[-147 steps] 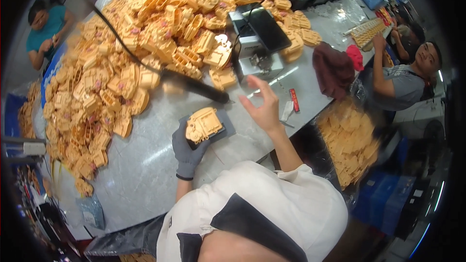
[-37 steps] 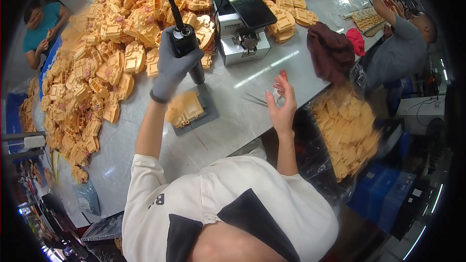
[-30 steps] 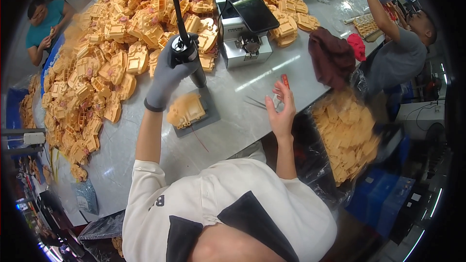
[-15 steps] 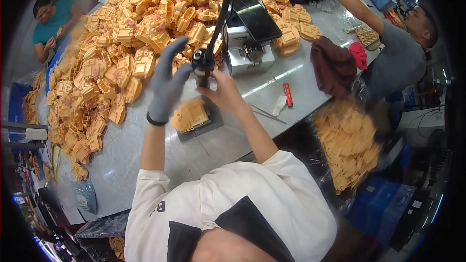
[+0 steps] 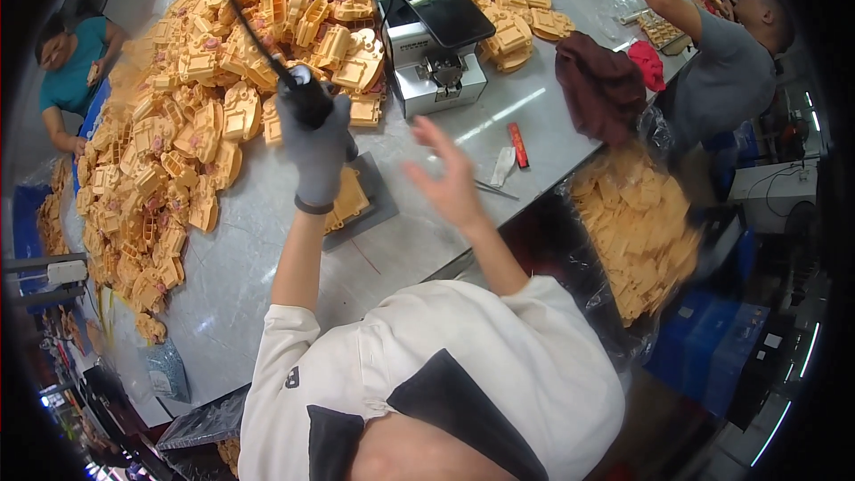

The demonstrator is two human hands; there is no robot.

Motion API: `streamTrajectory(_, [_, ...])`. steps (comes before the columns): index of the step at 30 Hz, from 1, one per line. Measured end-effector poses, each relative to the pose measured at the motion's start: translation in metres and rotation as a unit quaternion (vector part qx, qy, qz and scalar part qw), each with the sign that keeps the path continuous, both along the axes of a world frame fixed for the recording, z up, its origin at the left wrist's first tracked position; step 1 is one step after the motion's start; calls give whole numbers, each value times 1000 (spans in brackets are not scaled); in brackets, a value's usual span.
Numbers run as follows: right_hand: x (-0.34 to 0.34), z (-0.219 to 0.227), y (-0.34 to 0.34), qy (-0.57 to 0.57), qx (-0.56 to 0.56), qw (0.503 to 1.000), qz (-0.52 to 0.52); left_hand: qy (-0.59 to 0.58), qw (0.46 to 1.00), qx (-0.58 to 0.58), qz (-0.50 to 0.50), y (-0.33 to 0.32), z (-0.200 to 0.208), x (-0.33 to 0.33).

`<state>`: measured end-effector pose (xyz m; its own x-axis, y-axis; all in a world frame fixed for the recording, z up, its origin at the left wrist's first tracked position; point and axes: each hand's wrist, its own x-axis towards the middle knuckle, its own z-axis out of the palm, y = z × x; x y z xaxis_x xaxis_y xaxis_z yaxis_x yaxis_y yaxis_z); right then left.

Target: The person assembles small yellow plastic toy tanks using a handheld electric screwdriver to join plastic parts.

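Observation:
My left hand (image 5: 319, 158), in a grey glove, is closed round a black corded cylindrical tool (image 5: 306, 100) that looks like an electric screwdriver. Its cable rises to the upper left, and its tip is hidden from me. Bare and slightly blurred, my right hand (image 5: 450, 180) is apart from the tool, fingers spread, holding nothing. Below and between the hands, a yellow-orange plastic housing (image 5: 353, 198) lies on a dark grey block (image 5: 381, 206), partly covered by my left wrist.
A large heap of similar housings (image 5: 178, 138) covers the table's far left. A silver box device (image 5: 436, 80) bears a black phone (image 5: 441, 4). To the right lie a red tube (image 5: 518, 146), a maroon cloth (image 5: 601, 85) and a bag of yellow parts (image 5: 632, 240). Two people sit nearby.
The tool has moved left, now in my left hand, which was open beside it before. My right hand has let go of it and drawn away to the right.

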<state>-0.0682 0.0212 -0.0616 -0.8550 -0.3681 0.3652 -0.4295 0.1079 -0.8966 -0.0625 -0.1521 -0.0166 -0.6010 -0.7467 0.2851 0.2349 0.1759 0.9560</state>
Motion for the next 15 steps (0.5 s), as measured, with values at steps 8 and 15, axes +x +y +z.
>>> streamTrajectory(8, [-7,-43,130,-39,-49,939,-338,222,964,93,-114,45,65,-29])
streamTrajectory(15, [-24,-70,108,72,52,918,-386,217,969,-3,-116,91,56,-91])
